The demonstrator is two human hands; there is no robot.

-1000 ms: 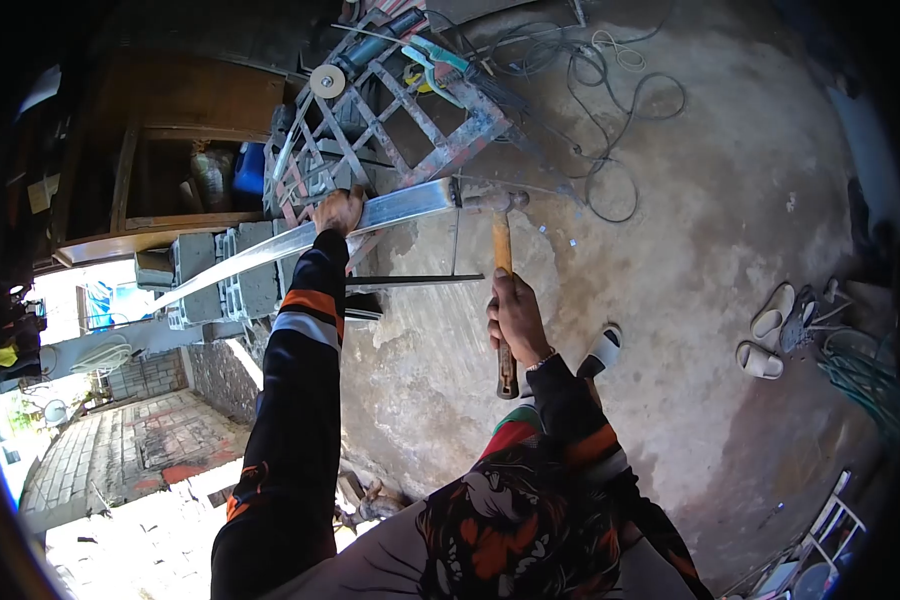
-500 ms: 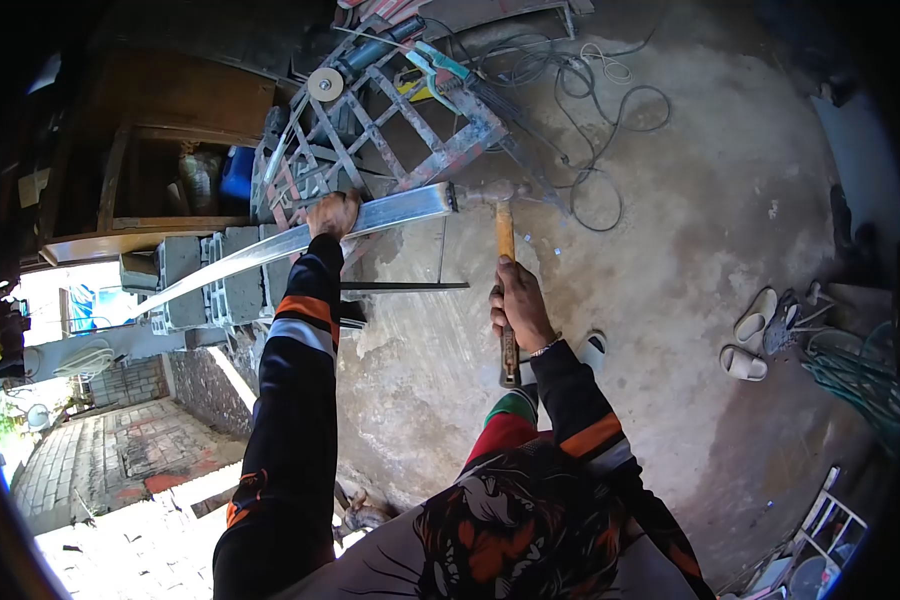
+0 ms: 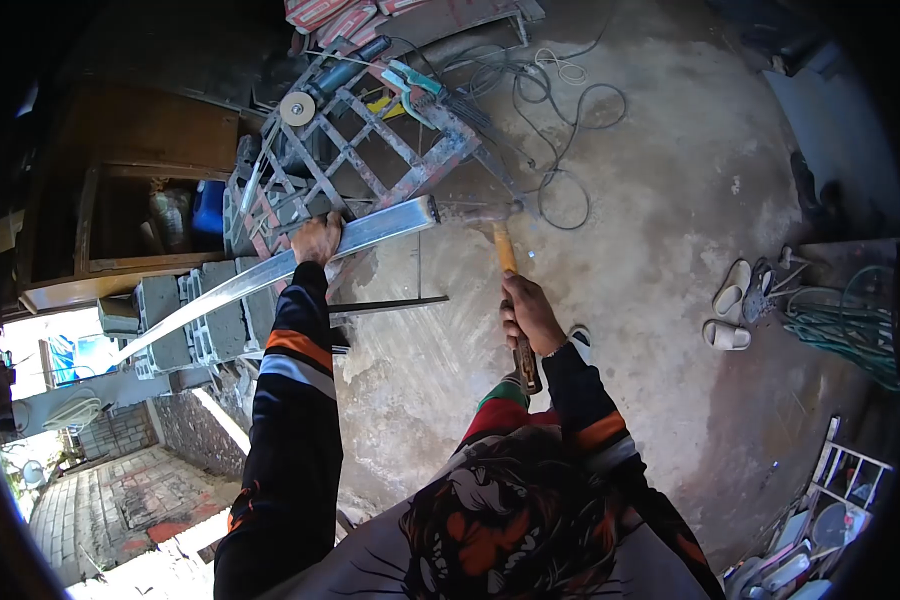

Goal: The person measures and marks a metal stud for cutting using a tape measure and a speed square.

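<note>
**Hammer at the bar's end, both hands full**

Head view: left hand (image 3: 317,240) has its fingers clamped round the metal bar (image 3: 385,222), a bit back from the end by the hammer; underside of that grip is hidden. Bar runs from beside the metal grating (image 3: 445,155) out across the concrete blocks (image 3: 215,310); can't tell what bears its weight. Right hand (image 3: 532,315) has its fingers wrapped round the handle of the hammer (image 3: 505,248). Hammer head is just beside the bar end, too blurred to call contact. Grinder (image 3: 335,80) lies on the grating, beyond the left hand.

My take on doing it well: face square to the bar end, left fingers well back, bar held firm. Short, controlled taps beat big swings.
</note>
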